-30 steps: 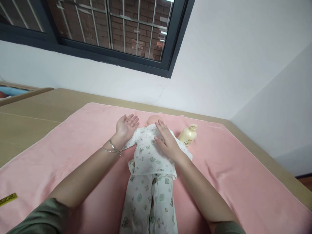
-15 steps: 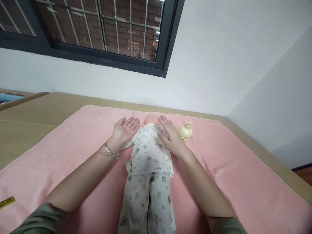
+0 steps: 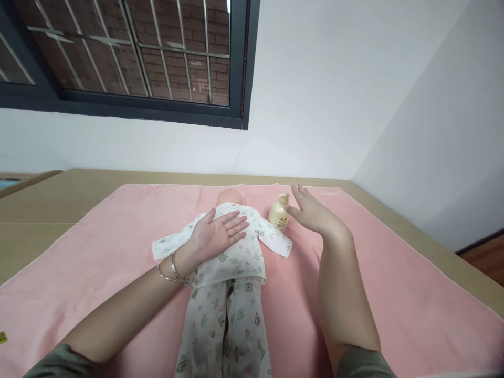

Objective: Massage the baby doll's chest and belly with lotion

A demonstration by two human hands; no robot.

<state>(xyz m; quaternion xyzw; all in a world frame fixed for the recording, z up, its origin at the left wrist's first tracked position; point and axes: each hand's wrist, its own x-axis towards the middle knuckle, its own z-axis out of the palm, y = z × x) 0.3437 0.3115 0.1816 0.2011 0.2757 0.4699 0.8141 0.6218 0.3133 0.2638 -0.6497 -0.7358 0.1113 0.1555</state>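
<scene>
A baby doll (image 3: 246,257) in a white printed top and trousers lies on a pink blanket (image 3: 129,226), its bald head (image 3: 230,196) away from me. Over its torso is my left hand (image 3: 216,236), palm up with fingers stretched; it holds nothing, and I cannot tell whether it touches the cloth. My right hand (image 3: 315,212) is raised beside a cream pump bottle (image 3: 279,212), fingers extended and thumb apart. The thumb tip appears close to the bottle; contact is unclear. Both sleeves of the doll's top spread out sideways.
The blanket covers a tan surface (image 3: 43,215) that runs up to a white wall (image 3: 307,105). Above it is a dark-framed barred window (image 3: 157,107). A small yellow label (image 3: 2,337) shows at the left edge.
My right hand has moved right, off the doll's chest to the bottle's right side. My left hand has shifted inward over the torso. The view has turned slightly right.
</scene>
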